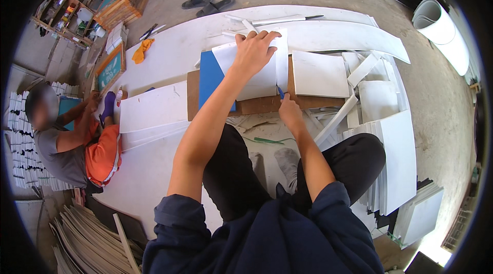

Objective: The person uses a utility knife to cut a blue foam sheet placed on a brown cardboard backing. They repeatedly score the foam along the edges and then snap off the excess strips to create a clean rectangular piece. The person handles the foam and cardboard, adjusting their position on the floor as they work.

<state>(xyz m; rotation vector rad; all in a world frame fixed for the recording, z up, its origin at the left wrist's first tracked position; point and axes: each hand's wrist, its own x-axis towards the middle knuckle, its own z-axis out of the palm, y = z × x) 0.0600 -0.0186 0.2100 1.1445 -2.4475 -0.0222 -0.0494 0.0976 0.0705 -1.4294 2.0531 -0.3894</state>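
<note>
Fingers (pixel 270 37) of the left hand (pixel 250 54) spread wide, probably steadying work on the brown board (pixel 193 95): a white sheet (pixel 260 79) overhanging its far edge, overlapping a blue sheet (pixel 208 81). A white panel (pixel 319 74) crowds its right end. By its near edge, the right hand (pixel 290 112) grips a blue tool (pixel 281 93), with open room toward the feet (pixel 286 163).
</note>
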